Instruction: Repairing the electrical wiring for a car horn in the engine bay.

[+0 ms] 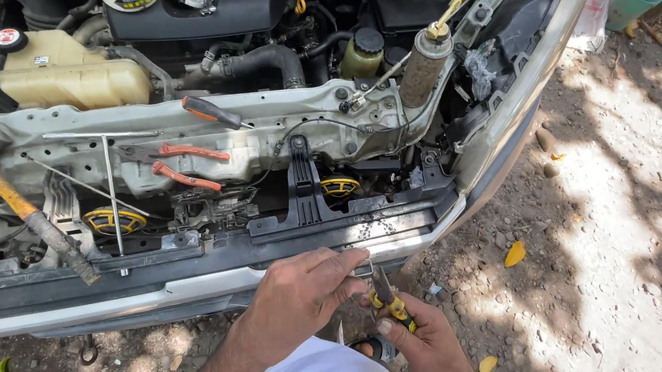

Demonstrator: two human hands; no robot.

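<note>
My left hand [300, 296] pinches a small metal part [363, 268] at the front edge of the car's bumper [175, 292]. My right hand [425, 345] grips yellow-handled pliers [389, 297], whose jaws point up at that metal part. Both hands meet just below the bumper, over the dirt ground. A dark roll, possibly tape [376, 348], sits under my right hand.
The open engine bay holds red-handled pliers [187, 164], a screwdriver [213, 111], a T-handle wrench [112, 189], a hammer [29, 213], a rusty spray can [425, 70] and a coolant tank [74, 76]. Gravel and dry leaves lie to the right.
</note>
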